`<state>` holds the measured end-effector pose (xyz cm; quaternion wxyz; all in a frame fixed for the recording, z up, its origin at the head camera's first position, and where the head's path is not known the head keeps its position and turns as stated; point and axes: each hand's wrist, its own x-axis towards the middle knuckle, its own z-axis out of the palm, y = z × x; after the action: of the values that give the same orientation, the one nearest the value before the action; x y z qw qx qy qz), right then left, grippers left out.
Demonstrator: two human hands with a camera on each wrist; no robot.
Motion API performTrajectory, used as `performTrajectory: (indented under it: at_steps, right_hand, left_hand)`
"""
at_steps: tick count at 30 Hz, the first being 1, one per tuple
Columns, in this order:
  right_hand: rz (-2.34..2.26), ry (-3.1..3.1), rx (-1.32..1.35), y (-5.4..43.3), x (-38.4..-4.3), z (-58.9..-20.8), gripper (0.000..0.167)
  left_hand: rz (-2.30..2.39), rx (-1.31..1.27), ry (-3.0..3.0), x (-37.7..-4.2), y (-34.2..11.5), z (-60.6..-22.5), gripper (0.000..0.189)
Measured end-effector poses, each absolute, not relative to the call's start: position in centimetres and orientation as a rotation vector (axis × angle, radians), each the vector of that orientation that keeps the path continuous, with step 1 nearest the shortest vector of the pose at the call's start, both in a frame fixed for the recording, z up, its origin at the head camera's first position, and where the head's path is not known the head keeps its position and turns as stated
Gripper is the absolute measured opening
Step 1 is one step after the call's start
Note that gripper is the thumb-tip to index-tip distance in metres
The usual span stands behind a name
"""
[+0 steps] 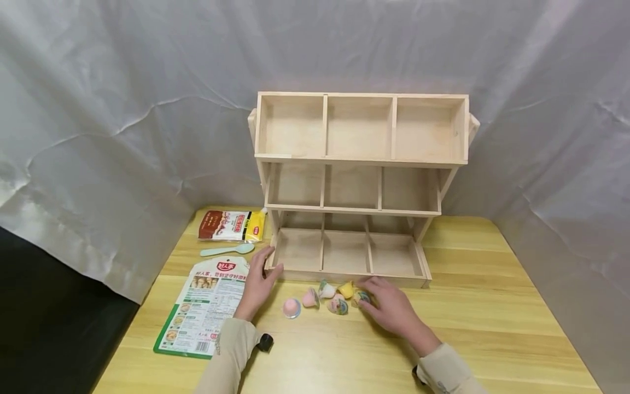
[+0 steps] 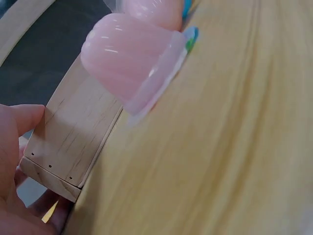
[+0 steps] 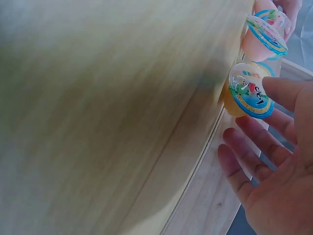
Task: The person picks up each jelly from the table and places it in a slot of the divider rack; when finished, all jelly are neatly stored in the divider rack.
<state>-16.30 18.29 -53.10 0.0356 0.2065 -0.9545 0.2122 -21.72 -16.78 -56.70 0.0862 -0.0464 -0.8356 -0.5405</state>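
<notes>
A tiered wooden storage box (image 1: pixel 349 278) stands on the table, each tier split into three compartments. My left hand (image 1: pixel 258 284) grips the left front corner of its lowest tray, thumb on the front board (image 2: pixel 73 127) in the left wrist view and fingers around the end. Several small jelly cups, among them a pink one (image 1: pixel 291 308) and a yellow one (image 1: pixel 346 290), lie in front of the tray. My right hand (image 1: pixel 391 306) is at the right end of this group, thumb and loosely spread fingers around a lidded jelly cup (image 3: pixel 252 90).
Left of the box lie a red, white and yellow food packet (image 1: pixel 231 225), a pale green spoon (image 1: pixel 227 250) and a large white and green printed pouch (image 1: pixel 202 306). Grey curtains (image 1: pixel 147 109) enclose the wooden table (image 1: pixel 492 306) behind and at both sides.
</notes>
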Motion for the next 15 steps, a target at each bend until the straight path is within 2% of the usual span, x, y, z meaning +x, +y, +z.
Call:
performTrajectory:
  at_steps: [15]
  right_hand:
    - [0.685,-2.986,0.575,18.0,-16.68,-53.67,0.037]
  left_hand:
    - [-1.659,-0.102,-2.458,-21.68,-16.84,-57.39,0.059]
